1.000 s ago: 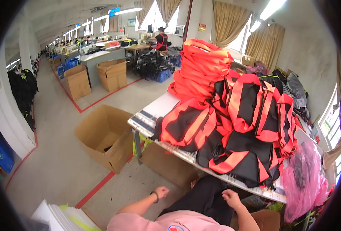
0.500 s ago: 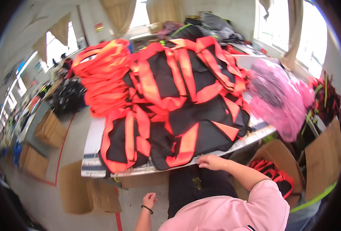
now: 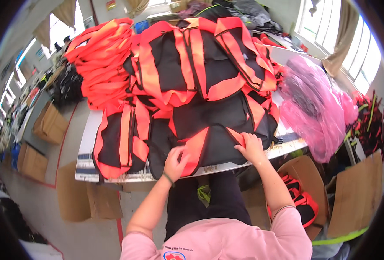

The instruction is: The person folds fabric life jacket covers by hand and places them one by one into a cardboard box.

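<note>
Black fabric pieces with bright orange bands lie in a layered pile on the white table. At its front edge is the nearest piece, a black panel (image 3: 220, 149) with orange strips. My left hand (image 3: 176, 164), a dark band at its wrist, rests at that panel's left orange strip (image 3: 195, 149), fingers loosely bent and thumb apart. Over the panel's right side, by the small orange corner strip (image 3: 236, 137), lies my right hand (image 3: 252, 149) with thumb and fingers spread. Neither hand visibly grips the cloth.
A tall stack of folded orange pieces (image 3: 105, 65) stands at the back left. To the right sits a pink plastic bag (image 3: 315, 108). An open carton (image 3: 317, 177) with orange-and-black pieces is below right; another carton (image 3: 72, 190) stands on the floor at left.
My left hand has risen from below the table edge onto the near panel. My right hand has moved from the table edge onto the panel's right side. The view has tilted down.
</note>
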Demonstrator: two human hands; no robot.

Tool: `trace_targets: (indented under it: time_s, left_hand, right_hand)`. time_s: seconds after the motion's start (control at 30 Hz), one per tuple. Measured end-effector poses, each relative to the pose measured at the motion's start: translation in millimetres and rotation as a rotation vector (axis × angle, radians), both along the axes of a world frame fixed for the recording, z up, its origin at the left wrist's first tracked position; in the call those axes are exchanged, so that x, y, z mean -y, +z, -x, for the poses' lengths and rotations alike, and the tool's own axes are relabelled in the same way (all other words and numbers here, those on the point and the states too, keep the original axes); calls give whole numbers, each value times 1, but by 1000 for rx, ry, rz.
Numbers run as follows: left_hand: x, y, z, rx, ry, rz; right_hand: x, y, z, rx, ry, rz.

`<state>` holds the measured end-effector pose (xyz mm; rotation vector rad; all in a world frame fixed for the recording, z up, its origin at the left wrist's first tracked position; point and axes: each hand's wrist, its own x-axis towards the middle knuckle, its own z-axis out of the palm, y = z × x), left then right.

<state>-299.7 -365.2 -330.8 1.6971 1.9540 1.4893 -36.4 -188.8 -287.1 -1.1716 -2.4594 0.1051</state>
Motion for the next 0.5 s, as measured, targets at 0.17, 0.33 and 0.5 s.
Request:
trace_targets:
  time_s: [0.17,0.33,0.5]
  left_hand:
    - [-30,-21,17,161,14,324]
    - [-6,50,25,825,-371,311]
    - [10,155,14,807,-276,83]
  right_hand:
    - [17,17,2,-368,96,143]
    - [20,95,-11,-705,357,265]
    - [4,170,-15,-726,445,199]
